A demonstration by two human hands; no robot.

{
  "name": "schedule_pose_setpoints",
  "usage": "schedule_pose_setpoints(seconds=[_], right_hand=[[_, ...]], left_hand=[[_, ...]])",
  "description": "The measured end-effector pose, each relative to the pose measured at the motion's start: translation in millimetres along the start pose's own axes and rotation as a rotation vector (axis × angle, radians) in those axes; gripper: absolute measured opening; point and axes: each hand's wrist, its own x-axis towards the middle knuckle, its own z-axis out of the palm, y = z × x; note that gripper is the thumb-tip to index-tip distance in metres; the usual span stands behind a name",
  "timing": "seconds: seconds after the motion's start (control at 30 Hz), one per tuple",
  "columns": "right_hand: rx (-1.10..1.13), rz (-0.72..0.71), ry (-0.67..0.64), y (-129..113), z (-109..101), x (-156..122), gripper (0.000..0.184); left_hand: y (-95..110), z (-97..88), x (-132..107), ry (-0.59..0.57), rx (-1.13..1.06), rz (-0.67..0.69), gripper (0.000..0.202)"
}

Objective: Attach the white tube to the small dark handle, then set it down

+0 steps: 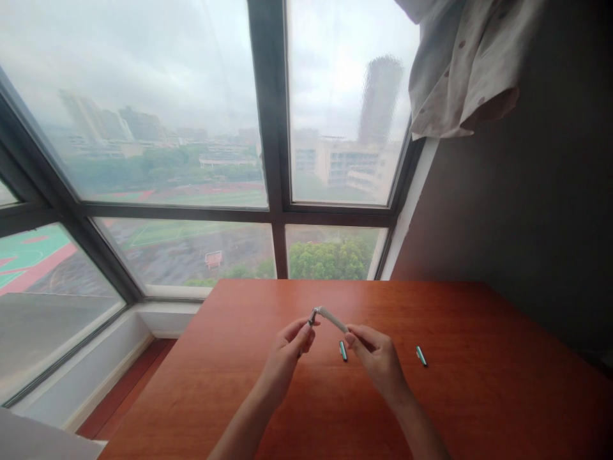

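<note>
left hand [287, 354]: fingertips pinch metal end of rod [330, 316], forearm angled in | right hand [378, 358]: pinches white end, apparently steadying the rod between both, just above table [479, 396] | teal pieces [343, 351]: flat beside right hand, in reach | far: window [191, 160], shirt [460, 70]

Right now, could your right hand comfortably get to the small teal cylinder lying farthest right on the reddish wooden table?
Probably yes: the small teal cylinder lies on the bare reddish wooden table near the right hand, with nothing between them. That hand does pinch a slim white stick, though.
</note>
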Motion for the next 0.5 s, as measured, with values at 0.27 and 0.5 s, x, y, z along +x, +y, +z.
schedule_pose_setpoints(seconds=[0.27, 0.5], right_hand=[[-0.041, 0.002, 0.041, 2.5, 0.3, 0.4, 0.038], [-0.074, 0.008, 0.090, 3.1, -2.0, 0.6, 0.035]], left_hand=[[-1.6, 4.0, -0.4, -0.010, -0.173, -0.111, 0.040], [0.2, 4.3, -0.2, 0.015, -0.156, -0.116, 0.042]])
